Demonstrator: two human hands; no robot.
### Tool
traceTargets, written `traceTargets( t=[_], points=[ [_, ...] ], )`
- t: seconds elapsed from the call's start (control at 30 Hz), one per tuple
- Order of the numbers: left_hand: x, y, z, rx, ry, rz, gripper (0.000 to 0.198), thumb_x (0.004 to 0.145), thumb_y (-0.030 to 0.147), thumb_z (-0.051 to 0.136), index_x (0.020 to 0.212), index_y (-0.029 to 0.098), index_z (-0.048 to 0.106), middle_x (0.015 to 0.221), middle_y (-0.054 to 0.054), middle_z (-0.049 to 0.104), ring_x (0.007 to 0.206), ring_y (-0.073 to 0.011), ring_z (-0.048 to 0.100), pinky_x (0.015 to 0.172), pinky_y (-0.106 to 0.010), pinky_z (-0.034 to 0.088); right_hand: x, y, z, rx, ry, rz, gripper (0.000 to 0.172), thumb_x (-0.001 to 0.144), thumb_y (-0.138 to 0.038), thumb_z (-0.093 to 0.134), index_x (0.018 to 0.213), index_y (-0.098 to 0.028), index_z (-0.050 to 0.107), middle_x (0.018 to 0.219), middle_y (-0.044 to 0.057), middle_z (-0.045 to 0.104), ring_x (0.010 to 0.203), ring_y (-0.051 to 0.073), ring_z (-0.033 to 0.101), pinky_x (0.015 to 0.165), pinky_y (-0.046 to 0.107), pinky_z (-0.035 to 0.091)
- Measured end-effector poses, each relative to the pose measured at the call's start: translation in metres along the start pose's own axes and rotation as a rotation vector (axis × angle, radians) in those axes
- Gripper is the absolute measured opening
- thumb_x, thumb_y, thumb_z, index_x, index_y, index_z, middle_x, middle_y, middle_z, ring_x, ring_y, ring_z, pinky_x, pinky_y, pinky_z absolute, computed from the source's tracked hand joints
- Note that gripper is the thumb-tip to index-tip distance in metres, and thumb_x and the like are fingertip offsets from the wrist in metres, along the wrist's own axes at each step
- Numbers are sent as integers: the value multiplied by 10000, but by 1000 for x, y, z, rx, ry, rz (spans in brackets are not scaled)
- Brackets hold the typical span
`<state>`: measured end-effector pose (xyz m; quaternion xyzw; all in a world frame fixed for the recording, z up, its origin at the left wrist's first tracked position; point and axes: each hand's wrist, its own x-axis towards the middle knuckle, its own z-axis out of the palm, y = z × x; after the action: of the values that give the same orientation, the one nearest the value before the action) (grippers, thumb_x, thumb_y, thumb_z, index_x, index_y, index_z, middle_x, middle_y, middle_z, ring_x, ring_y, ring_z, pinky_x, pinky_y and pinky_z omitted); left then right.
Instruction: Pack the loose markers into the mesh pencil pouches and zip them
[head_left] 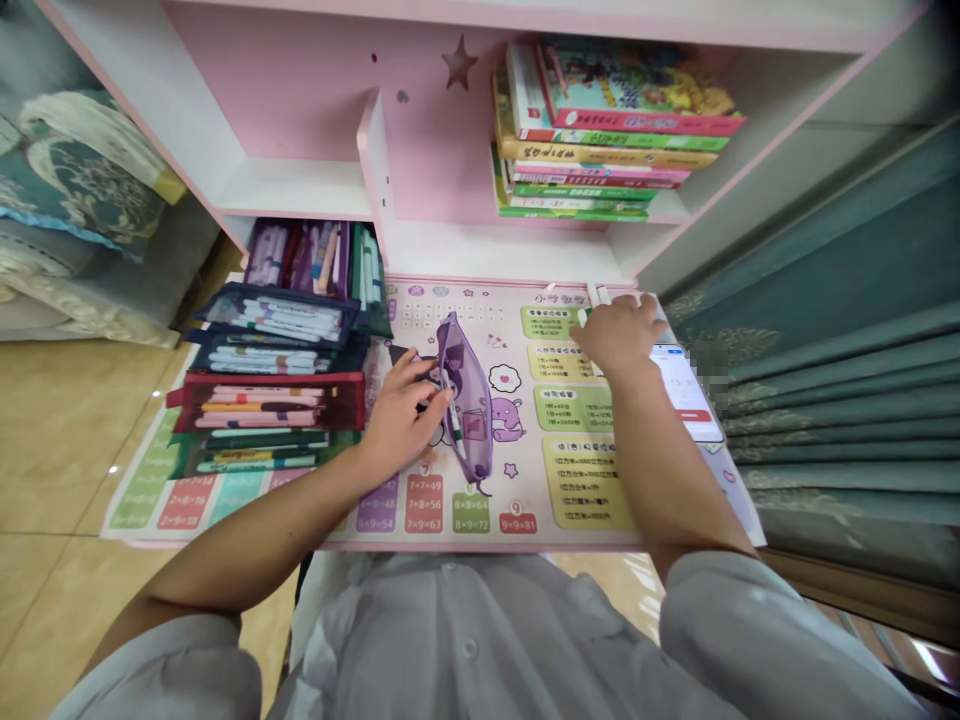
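Note:
A purple mesh zip pencil pouch [471, 410] lies upright on the printed desk mat, its mouth parted, with a white pen [454, 420] inside along the left edge. My left hand [409, 405] grips that left edge between thumb and fingers. Farther right, my right hand [619, 330] is palm down with fingers spread, over several white pens [596, 294] at the back of the desk. How far its fingertips touch them is partly hidden by the hand itself.
Filled mesh pouches, including a red one [274, 402] and a dark blue one [281, 315], are piled on the left. A phone [686, 390] lies beside my right forearm. Stacked books [600, 150] stand on the pink shelf [442, 150]. A teal curtain [840, 350] hangs right.

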<state>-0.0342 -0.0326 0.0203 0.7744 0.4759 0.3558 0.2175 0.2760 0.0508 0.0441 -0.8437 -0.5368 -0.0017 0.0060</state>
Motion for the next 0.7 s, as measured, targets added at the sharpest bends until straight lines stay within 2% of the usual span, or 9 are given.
traceTargets(
  t=[0.07, 0.17, 0.33, 0.57, 0.7],
  points=[
    [0, 0, 0, 1, -1, -1, 354, 924, 387, 523, 653, 185, 626, 1212, -110, 652, 1356, -321, 465, 1116, -545, 434, 13, 9, 6, -65, -90, 61, 469, 791, -377, 592, 1143, -75, 662, 1461, 255, 420, 1398, 465, 242, 1013, 673, 309],
    [0, 0, 0, 0, 3, 8, 351, 925, 383, 525, 656, 182, 629, 1204, -115, 655, 1357, -321, 466, 1120, -544, 429, 22, 16, 11, -111, -152, 110, 536, 766, -443, 624, 1159, -78, 657, 1479, 264, 388, 1396, 476, 226, 1009, 665, 314],
    [0, 0, 0, 4, 6, 15, 357, 925, 390, 526, 650, 186, 626, 1186, -106, 660, 1349, -315, 476, 1117, -541, 434, 21, 13, 13, -159, -202, 115, 495, 802, -395, 600, 1187, -87, 641, 1516, 236, 352, 1435, 423, 187, 1052, 624, 304],
    [0, 0, 0, 10, 4, 14, 353, 922, 383, 528, 643, 190, 622, 1181, -101, 662, 1346, -309, 478, 1108, -531, 447, 19, 8, 21, -158, -180, 57, 517, 808, -451, 587, 1181, -98, 643, 1487, 243, 392, 1439, 445, 188, 1054, 669, 274],
    [0, 0, 0, 8, 8, 14, 356, 922, 385, 525, 642, 189, 624, 1181, -103, 663, 1345, -310, 479, 1106, -534, 447, 11, 1, 14, -81, -131, 10, 524, 784, -435, 619, 1153, -64, 643, 1458, 273, 417, 1431, 455, 212, 1052, 680, 280]
  ],
)
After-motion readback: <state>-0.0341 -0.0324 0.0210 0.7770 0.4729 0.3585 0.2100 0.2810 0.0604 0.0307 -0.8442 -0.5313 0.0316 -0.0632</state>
